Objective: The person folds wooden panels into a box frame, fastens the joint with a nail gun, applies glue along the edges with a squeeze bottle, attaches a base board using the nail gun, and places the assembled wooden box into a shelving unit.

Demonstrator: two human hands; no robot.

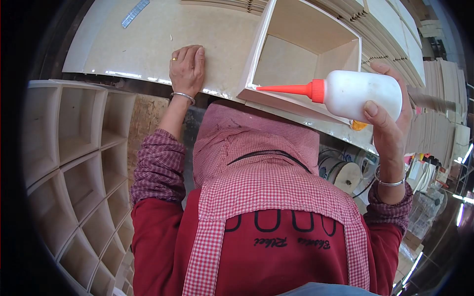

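Observation:
My right hand (392, 116) is wrapped round a white glue bottle (358, 93) with a red cap and a long red nozzle. The bottle lies nearly level, and its nozzle tip is at the near left corner of an open wooden box (286, 61). White glue shows along the box's left rim and at that corner. My left hand (187, 69) rests as a loose fist on the worktable (138, 49), to the left of the box. Nothing shows in its curled fingers.
A small metallic strip (135, 13) lies at the table's far left. Finished wooden boxes (79, 128) are stacked below left. Piles of thin wooden panels (429, 84) stand at the right. An orange object (359, 125) sits beneath the bottle, near the table edge.

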